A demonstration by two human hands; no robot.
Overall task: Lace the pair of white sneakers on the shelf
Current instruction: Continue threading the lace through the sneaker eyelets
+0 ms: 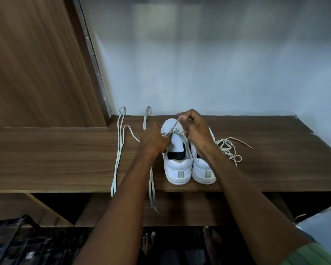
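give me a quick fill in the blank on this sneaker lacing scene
1. Both hands work on the ___ sneaker of the pair.
2. The right hand pinches a lace end and lifts it ___ the toe.
3. A tangled lace lies to the ___ of the right sneaker.
Missing words: left; above; right

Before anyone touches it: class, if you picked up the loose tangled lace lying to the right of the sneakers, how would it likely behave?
The tangled lace would probably be floppy, since it lies in loose loops on the shelf. It is likely very light, being thin and flat. It may snag or knot when lifted, as its loops cross each other.
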